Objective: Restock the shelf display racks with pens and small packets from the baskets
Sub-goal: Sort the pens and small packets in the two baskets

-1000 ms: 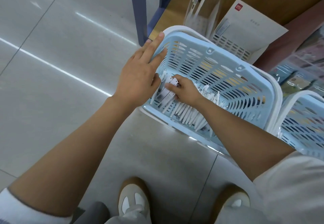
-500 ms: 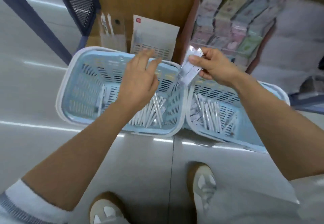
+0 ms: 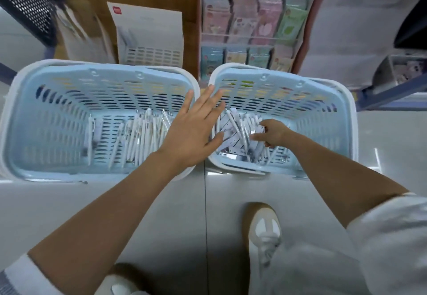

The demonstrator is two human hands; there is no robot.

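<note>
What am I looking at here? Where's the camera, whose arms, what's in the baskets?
No robot: a person wears one camera on the head, looking down at their own arms. Two blue baskets sit side by side on the floor in front of a rack of cards. The left basket holds white pens; the right basket, pens and small packets. The left hand is open above where the baskets meet, holding nothing. The right hand reaches into the right basket, fingers curled among the packets; blur hides whether it holds one.
</note>
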